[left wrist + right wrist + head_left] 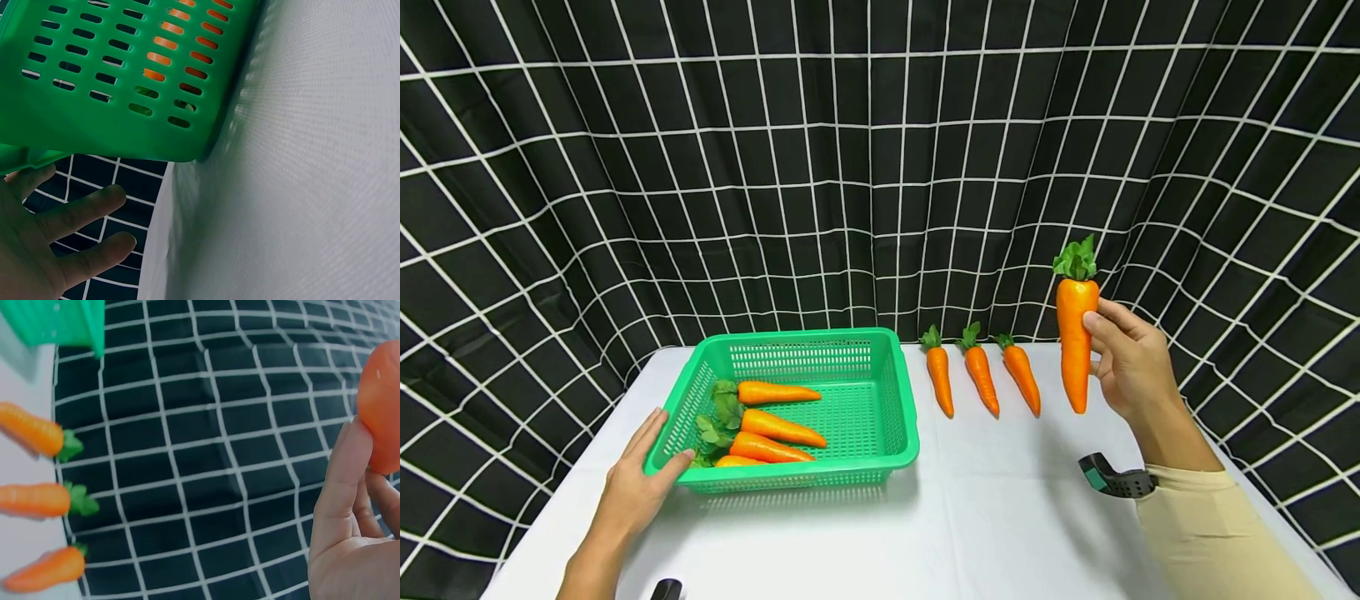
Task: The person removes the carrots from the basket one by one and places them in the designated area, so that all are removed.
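My right hand (1131, 358) pinches an orange carrot (1075, 342) between thumb and fingers, holding it upright above the white table with its green leaves on top. In the right wrist view only part of this carrot (384, 406) shows, at the right edge beside the thumb. At the near left corner of a green plastic basket (902, 417), my left hand (636, 483) touches the rim with its thumb. Its fingers lie along the outer left side, and in the left wrist view they are extended and spread. Several carrots (778, 426) lie inside the basket, leaves toward the left.
Three more carrots (938, 379) lie in a row on the white tabletop (1000, 517), right of the basket, leaves toward the back. A black curtain with a white grid (842, 208) surrounds the table's back and sides. A dark object (667, 589) shows at the bottom edge.
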Motion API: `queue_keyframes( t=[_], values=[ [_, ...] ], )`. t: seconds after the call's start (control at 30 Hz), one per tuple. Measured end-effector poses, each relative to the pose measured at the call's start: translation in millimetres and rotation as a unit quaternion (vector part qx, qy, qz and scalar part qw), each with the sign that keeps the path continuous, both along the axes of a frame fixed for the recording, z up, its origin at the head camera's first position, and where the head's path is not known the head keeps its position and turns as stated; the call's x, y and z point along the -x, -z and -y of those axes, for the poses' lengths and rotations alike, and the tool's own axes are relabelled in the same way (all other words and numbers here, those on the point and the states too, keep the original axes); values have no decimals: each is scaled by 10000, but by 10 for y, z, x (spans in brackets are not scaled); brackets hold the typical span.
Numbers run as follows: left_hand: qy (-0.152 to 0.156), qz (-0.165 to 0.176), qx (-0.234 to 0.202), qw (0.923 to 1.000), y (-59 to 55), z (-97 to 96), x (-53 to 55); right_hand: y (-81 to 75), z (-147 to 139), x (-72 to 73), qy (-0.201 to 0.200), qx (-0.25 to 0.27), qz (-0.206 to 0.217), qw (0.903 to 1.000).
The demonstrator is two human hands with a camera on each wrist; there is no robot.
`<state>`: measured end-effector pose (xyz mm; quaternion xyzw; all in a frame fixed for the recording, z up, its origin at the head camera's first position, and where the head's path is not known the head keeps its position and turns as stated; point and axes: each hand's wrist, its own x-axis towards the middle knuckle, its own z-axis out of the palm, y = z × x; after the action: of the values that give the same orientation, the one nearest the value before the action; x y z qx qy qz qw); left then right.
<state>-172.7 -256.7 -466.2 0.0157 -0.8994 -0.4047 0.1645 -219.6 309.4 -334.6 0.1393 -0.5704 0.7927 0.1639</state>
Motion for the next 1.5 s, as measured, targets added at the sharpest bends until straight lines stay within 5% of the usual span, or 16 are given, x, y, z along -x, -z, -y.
queue_keyframes(
  t=[0.33,0.77,0.93,1.23,1.5],
  values=[
    [-54,68,101,9999,13,36,-11,144,-265,335,248,-403,762,9960],
    [-6,-63,121,9999,56,27,-19,503,-642,752,796,-895,2306,9657],
    [27,-107,149,9998,37,22,-2,628,-696,871,1110,-1229,2505,9539],
    [2,-104,230,9997,0,28,2,907,-744,1058,1778,-2195,2778,9182],
    [33,-121,133,9998,14,7,1,1140,-815,1120,1846,-2555,2801,9067]
  ],
)
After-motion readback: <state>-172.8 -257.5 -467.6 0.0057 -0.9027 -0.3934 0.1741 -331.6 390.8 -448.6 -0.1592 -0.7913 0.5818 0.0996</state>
